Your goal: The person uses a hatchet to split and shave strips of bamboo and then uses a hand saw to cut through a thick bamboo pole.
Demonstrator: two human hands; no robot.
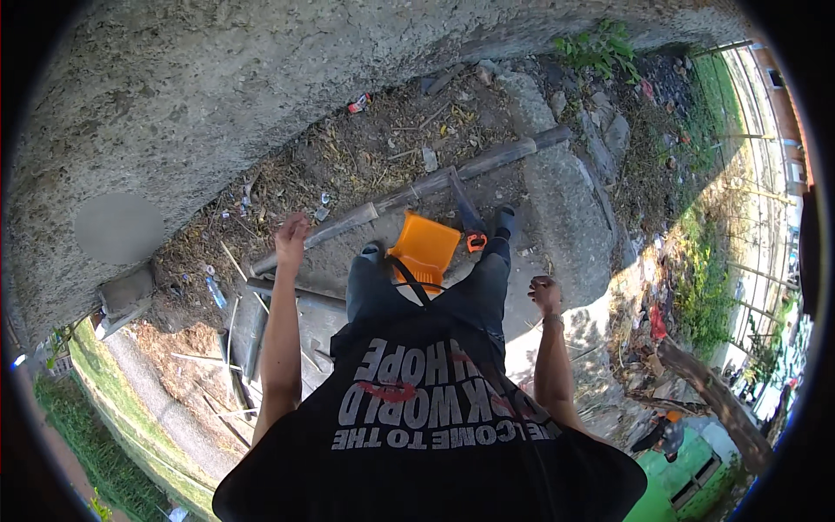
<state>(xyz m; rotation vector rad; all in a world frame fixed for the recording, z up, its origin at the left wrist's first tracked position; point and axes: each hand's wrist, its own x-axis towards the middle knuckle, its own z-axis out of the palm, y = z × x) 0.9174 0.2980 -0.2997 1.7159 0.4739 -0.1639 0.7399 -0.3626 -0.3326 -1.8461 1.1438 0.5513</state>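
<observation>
My left hand hangs in the air left of my legs, its fingers loosely bent and nothing seen in them. On the other side, my right hand is held low beside my right leg, fingers loosely curled and apart, with no object showing. Between my feet lies an orange plastic seat, partly hidden by a dark strap. A handsaw with an orange and black handle rests beside my right foot, its blade tip against a long wooden pole. Neither hand touches these things.
A rough concrete wall rises ahead and to the left. Bamboo and wooden pieces lie at my left. A stone slab is by my right foot. A thick log leans at the right, near another person. Litter dots the soil.
</observation>
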